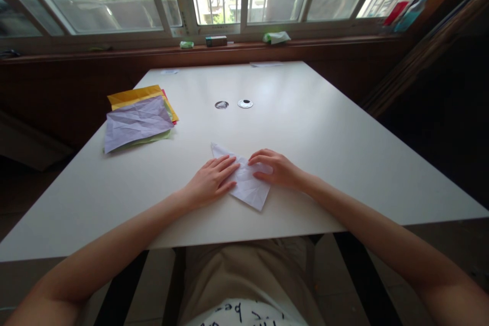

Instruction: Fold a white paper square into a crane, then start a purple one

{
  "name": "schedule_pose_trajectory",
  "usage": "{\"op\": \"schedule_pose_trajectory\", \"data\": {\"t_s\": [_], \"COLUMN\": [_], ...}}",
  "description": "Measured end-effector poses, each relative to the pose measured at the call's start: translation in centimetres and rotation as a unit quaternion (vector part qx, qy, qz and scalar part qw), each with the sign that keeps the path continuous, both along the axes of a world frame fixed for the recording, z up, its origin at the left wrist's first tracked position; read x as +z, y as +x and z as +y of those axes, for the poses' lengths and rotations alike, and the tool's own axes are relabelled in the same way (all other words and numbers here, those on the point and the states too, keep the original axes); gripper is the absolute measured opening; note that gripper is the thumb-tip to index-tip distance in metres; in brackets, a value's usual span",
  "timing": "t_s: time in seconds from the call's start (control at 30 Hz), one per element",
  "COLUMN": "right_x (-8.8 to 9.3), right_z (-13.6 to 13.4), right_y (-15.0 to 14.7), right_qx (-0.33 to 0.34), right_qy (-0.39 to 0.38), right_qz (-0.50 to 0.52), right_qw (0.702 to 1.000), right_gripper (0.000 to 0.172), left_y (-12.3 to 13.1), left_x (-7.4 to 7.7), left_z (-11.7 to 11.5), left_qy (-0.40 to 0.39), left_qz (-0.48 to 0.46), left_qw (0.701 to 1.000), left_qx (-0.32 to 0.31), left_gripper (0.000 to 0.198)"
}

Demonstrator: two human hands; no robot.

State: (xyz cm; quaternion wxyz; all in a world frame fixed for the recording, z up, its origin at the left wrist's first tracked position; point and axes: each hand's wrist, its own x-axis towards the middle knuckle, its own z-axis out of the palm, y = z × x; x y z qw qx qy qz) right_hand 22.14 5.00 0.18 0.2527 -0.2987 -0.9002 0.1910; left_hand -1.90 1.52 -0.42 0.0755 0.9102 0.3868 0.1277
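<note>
Both hands down on the folded white paper (248, 189), sitting near the front edge of the table (344, 127), dead centre in front of the person. L hand (211, 180) is flat, palm down, fingers spread over the sheet's left half, gripping nothing. R hand (276, 168) has its fingers curled, tips on the right half; pinching a flap or just pressing, can't tell.

Looks like a crease being pressed. To do it well, I'd say pin w/ the flat L hand and run the R fingertips along the fold, edges lined up first.

Paper's long axis runs approx 11 to 5 o'clock, w/ the narrow tip at 11 and the wide corner at 5. Stack of coloured sheets (139, 117) sits well apart at 10.
</note>
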Motion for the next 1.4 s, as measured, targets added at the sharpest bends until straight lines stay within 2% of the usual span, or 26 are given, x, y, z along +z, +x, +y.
{"op": "schedule_pose_trajectory", "data": {"t_s": [0.13, 0.23, 0.43, 0.7, 0.77, 0.9, 1.0, 1.1, 1.23, 1.4], "right_x": [0.2, 0.1, 0.4, 1.5, 1.3, 0.9, 0.8, 0.8, 0.7, 0.2], "right_z": [-0.1, 0.0, 0.0, -0.3, -0.3, -0.3, -0.4, -0.3, -0.2, -0.1], "right_y": [0.0, 0.0, 0.1, 0.3, 0.3, 0.1, 0.1, 0.1, 0.1, 0.0], "right_qx": [0.019, 0.016, 0.056, 0.14, 0.14, 0.074, -0.02, -0.08, -0.121, -0.127], "right_qy": [-0.01, -0.012, -0.017, -0.115, -0.118, -0.118, -0.096, -0.085, -0.084, -0.05], "right_qz": [0.0, -0.001, 0.033, 0.036, 0.04, 0.043, 0.025, 0.009, -0.016, -0.027], "right_qw": [1.0, 1.0, 0.998, 0.983, 0.982, 0.989, 0.995, 0.993, 0.989, 0.99], "right_gripper": [0.022, 0.021, 0.02, 0.051, 0.048, 0.025, 0.03, 0.037, 0.027, 0.021], "left_y": [-0.1, 0.0, 0.1, 0.2, 0.2, 0.1, 0.0, 0.2, 0.6, 0.8], "left_x": [0.2, 0.2, 0.3, 0.5, 0.5, 0.5, 0.6, 0.6, 0.5, 0.4], "left_z": [-0.2, -0.2, -0.3, -0.1, -0.1, 0.0, 0.0, -0.3, -0.7, -0.9], "left_qy": [-0.011, -0.016, -0.006, -0.008, -0.006, 0.006, 0.014, 0.018, 0.016, 0.005], "left_qz": [0.031, 0.052, 0.071, 0.066, 0.06, 0.039, 0.024, 0.012, -0.001, -0.032], "left_qw": [0.999, 0.998, 0.997, 0.997, 0.997, 0.999, 1.0, 0.999, 0.997, 0.997], "left_qx": [-0.012, -0.009, 0.006, 0.035, 0.039, 0.027, -0.004, -0.046, -0.08, -0.072], "left_gripper": [0.077, 0.084, 0.079, 0.059, 0.056, 0.056, 0.052, 0.047, 0.046, 0.057]}}
